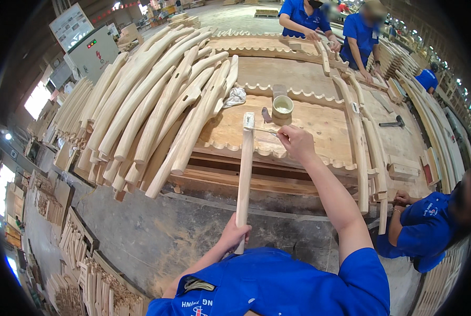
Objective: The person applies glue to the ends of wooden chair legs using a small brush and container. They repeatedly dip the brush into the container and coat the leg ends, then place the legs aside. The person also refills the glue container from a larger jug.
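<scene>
My left hand point(234, 231) is closed round the lower end of a pale wooden bar point(245, 184). The bar slants up and away from me, its far end over the edge of the workbench point(309, 124). That end carries a whitish, wet-looking patch around a slot. My right hand point(297, 143) pinches a thin stick point(265, 130), whose tip touches the bar just beside the patch. Behind it stands a cup point(283, 107) with pale stuff inside. Near the cup lie a small dark brown scrap point(266, 115) and a crumpled white cloth point(235, 97).
A big pile of curved wooden pieces point(161, 100) covers the bench's left side. Scalloped wooden strips point(304, 95) run across the top. Curved frame parts point(357, 142) and a hammer point(393, 124) lie on the right. Co-workers in blue point(425, 224) stand at the right and far side.
</scene>
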Tool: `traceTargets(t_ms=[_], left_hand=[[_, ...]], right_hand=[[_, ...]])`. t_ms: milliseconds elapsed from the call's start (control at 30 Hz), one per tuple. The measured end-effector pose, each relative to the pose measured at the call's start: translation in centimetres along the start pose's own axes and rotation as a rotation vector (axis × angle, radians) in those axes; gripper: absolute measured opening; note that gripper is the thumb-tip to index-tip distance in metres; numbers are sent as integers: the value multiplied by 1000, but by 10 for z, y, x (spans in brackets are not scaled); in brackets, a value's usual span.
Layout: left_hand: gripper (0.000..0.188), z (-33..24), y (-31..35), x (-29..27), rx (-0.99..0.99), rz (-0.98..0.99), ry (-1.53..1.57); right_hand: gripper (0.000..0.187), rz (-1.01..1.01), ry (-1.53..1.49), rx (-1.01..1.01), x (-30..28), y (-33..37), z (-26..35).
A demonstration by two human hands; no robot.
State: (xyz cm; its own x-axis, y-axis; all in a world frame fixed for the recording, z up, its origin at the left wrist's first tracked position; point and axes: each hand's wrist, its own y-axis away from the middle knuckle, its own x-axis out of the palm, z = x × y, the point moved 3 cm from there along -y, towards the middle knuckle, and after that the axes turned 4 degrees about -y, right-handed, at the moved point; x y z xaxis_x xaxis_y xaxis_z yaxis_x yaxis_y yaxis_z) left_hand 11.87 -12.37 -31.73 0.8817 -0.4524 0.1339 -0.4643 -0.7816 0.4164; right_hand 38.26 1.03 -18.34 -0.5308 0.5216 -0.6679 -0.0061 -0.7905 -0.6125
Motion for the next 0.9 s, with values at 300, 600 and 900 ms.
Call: traceTargets(t_ms=[300,600,900], left_hand=[[38,0,-1,2,1,-2,-22],[36,5,-4,0,1,-10,-28],[33,5,-4,-1,1,3,-16]], right_hand=[[8,-1,26,-71,-4,4,0],[15,41,-30,133,-5,-15,-9],[22,130,89,206,9,-37,-19]])
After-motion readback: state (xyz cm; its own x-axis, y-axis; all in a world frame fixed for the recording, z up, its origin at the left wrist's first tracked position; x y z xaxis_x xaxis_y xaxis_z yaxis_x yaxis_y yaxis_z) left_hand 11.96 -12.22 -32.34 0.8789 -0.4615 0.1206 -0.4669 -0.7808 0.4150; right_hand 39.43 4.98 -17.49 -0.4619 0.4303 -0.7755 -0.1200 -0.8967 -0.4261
